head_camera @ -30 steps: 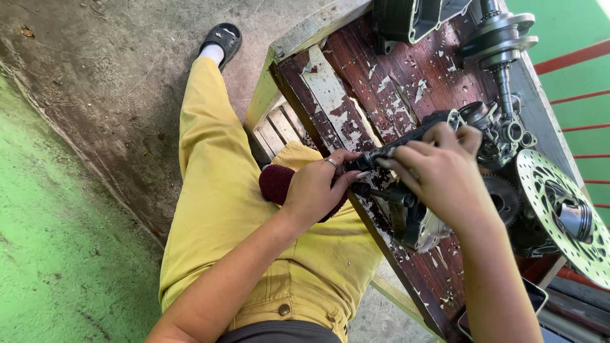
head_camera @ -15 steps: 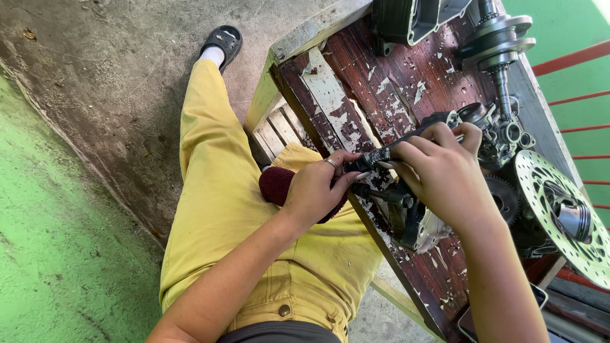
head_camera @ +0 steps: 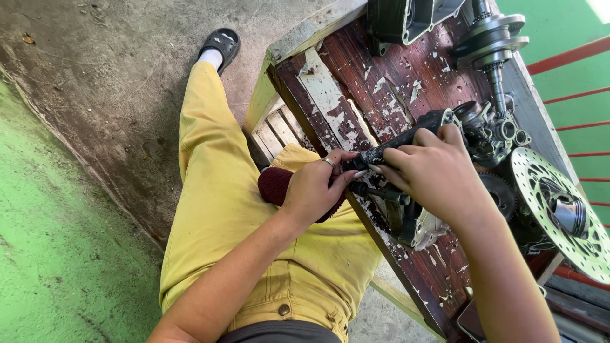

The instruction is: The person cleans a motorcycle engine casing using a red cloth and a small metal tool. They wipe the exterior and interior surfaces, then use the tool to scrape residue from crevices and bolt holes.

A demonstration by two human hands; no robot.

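Both hands are curled: left hand [head_camera: 316,188] and right hand [head_camera: 432,171] are clamped around a black engine part [head_camera: 406,136]. Little change from the earlier frame is seen.

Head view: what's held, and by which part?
Both hands grip a dark engine part at the bench edge: right hand over its upper middle, left hand at the near end, with a maroon-handled tool.
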